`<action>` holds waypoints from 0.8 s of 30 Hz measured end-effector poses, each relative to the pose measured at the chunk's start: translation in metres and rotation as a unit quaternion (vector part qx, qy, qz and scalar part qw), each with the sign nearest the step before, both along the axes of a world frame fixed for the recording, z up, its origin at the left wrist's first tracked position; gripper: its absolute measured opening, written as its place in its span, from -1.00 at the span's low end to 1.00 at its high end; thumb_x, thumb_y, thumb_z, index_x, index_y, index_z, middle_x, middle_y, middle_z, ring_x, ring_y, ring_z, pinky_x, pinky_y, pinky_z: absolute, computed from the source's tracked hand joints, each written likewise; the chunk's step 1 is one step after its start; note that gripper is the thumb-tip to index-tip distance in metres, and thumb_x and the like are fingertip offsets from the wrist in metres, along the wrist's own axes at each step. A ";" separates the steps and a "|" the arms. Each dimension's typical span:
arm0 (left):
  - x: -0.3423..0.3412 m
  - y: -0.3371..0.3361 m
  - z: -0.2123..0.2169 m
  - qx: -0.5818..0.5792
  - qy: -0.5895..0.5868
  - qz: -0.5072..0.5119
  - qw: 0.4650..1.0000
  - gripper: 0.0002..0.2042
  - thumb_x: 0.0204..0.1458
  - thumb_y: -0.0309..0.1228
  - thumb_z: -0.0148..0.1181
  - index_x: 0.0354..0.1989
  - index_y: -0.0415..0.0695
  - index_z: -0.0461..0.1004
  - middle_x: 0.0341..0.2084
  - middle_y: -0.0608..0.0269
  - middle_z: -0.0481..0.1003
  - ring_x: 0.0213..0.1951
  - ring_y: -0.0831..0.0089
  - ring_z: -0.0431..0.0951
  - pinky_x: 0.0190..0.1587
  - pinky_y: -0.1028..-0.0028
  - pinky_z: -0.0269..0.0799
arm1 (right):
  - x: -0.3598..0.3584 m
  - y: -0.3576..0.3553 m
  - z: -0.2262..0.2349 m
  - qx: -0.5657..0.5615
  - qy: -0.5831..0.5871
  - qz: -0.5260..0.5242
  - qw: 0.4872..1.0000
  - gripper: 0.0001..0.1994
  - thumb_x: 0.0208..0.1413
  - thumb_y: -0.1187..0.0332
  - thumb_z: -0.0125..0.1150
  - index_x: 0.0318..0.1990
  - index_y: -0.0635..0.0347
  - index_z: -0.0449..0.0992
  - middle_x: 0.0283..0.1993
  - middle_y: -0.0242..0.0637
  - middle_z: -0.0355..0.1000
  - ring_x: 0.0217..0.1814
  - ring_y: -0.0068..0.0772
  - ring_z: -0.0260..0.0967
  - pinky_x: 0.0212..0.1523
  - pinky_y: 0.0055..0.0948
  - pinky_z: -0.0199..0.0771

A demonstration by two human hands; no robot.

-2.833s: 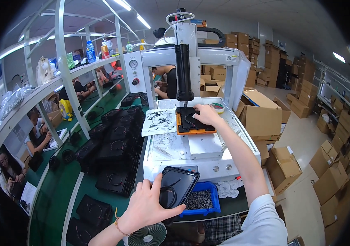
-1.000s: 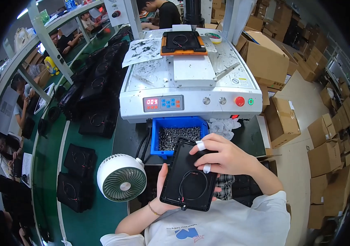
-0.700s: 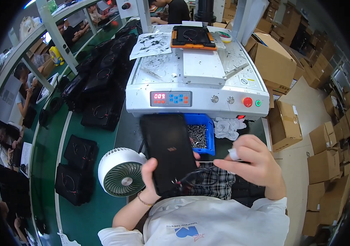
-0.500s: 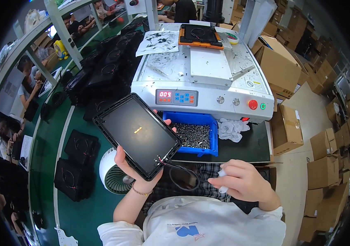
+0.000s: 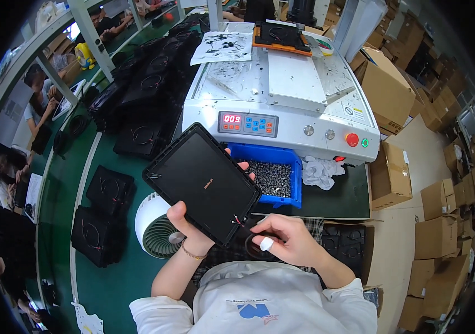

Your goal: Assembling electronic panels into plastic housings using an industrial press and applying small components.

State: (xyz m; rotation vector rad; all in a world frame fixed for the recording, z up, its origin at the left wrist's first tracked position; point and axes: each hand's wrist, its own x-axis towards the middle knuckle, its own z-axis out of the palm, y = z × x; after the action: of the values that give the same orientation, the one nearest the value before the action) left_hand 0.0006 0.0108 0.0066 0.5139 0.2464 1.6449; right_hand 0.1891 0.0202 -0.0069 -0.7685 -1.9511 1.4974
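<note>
A black rectangular plastic housing with a raised rim lies tilted across my left hand, thumb on its near edge and fingertips showing past the far edge. Thin red and dark wires come out at its lower right corner and run into a black cable that hangs in a loop. My right hand is pinched on the cable close to that corner; one of its fingertips wears a white cover. The fingers partly hide the cable.
Ahead stands a white machine with a control panel and an orange-edged fixture on top. A blue bin of small metal parts sits before it. Stacked black housings and a white fan are left; cardboard boxes right.
My right hand has moved left along the cable, up to the housing's corner. The housing has shifted slightly right in the picture, still in my left hand.
</note>
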 end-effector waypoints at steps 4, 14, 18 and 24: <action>0.000 -0.001 -0.004 -0.007 0.067 0.027 0.997 0.05 -0.33 0.06 0.20 0.38 -0.23 -0.07 0.21 -0.21 0.20 0.23 0.01 0.27 0.30 0.14 0.19 | -0.009 -0.002 -0.021 -0.190 0.147 0.025 0.970 -0.93 0.17 0.50 0.19 -0.27 0.34 0.48 -0.30 -0.40 0.44 -0.28 -0.70 0.36 -0.25 -0.63 0.39; 0.008 -0.004 -0.014 0.053 0.099 0.016 0.994 0.07 -0.27 0.23 0.11 0.37 -0.23 -0.07 0.23 -0.03 0.17 0.23 0.07 0.26 0.31 0.03 0.15 | -0.017 -0.003 -0.048 -0.238 0.206 -0.042 0.948 -0.87 0.09 0.49 0.29 -0.44 0.29 0.48 -0.41 -0.41 0.44 -0.38 -0.68 0.35 -0.34 -0.64 0.36; 0.006 -0.003 -0.018 0.042 0.078 0.011 0.996 0.10 -0.32 0.24 0.15 0.36 -0.25 -0.05 0.15 -0.15 0.25 0.21 0.07 0.28 0.31 0.08 0.15 | -0.019 -0.001 -0.048 -0.266 0.215 -0.022 0.939 -0.89 0.09 0.50 0.30 -0.42 0.29 0.49 -0.37 -0.41 0.47 -0.35 -0.72 0.37 -0.35 -0.67 0.36; 0.008 -0.005 -0.011 0.026 0.073 0.012 0.997 0.11 -0.33 0.24 0.16 0.36 -0.25 -0.07 0.14 -0.17 0.25 0.20 0.04 0.28 0.31 0.11 0.16 | -0.022 -0.007 -0.054 -0.331 0.234 -0.040 0.913 -0.87 0.13 0.42 0.28 -0.40 0.25 0.50 -0.44 -0.42 0.47 -0.39 -0.70 0.38 -0.44 -0.68 0.29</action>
State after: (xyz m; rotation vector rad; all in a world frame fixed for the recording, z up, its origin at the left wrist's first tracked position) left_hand 0.0084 0.0060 -0.0047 0.6734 0.3197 1.6414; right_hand 0.1670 0.0131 -0.0606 -0.6527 -1.0415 2.0873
